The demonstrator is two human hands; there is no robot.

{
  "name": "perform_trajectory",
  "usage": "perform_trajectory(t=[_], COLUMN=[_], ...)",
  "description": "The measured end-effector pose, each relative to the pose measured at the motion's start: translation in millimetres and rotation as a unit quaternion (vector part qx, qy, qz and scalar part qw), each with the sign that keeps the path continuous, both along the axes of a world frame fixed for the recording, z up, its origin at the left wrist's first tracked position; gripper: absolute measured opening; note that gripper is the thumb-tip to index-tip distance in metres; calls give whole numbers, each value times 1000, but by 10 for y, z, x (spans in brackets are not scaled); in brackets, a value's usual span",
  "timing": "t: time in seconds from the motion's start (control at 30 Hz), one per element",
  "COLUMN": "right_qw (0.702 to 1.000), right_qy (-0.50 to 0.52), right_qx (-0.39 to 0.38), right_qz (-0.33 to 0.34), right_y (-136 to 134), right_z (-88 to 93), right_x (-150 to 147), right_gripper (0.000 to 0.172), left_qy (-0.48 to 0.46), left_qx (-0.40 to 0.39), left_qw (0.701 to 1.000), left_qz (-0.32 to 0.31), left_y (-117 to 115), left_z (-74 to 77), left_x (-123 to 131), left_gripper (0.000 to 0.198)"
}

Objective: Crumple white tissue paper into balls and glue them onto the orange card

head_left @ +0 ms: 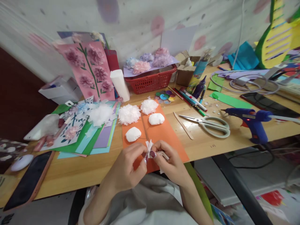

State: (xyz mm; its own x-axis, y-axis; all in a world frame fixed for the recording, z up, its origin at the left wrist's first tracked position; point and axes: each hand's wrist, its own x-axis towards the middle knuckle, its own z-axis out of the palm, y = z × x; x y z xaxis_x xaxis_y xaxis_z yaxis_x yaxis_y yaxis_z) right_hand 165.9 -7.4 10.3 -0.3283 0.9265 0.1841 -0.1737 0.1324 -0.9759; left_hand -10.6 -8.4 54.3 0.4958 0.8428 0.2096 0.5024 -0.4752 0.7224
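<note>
Between my two hands, over the front of an orange paper sheet, is a small piece of white tissue paper. My left hand pinches it from the left with thumb and forefinger. From the other side my right hand pinches it too, and more folded white paper is tucked in that palm. Beyond them on the orange sheet lie two fluffy white paper flowers and two smooth white wads.
Scissors, a wooden stick and a blue glue gun with a red light lie to the right. Coloured papers and a phone are left. Behind stand a red basket and a pink flower picture.
</note>
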Motion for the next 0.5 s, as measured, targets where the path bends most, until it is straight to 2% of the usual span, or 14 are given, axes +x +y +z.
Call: perform_trajectory(t=[0.3,0.5], right_qw=[1000,1000], right_qy=[1,2], right_qx=[-3,-12], right_qz=[1,1], right_y=[9,0], right_z=[17,21], right_x=[-6,-5], right_gripper=[18,19], left_qy=[13,7], left_qx=[13,-8], left_qw=[1000,1000], left_qz=[2,-7], left_y=[-4,-2], left_z=[4,7], left_x=[2,-26], left_gripper=[14,18])
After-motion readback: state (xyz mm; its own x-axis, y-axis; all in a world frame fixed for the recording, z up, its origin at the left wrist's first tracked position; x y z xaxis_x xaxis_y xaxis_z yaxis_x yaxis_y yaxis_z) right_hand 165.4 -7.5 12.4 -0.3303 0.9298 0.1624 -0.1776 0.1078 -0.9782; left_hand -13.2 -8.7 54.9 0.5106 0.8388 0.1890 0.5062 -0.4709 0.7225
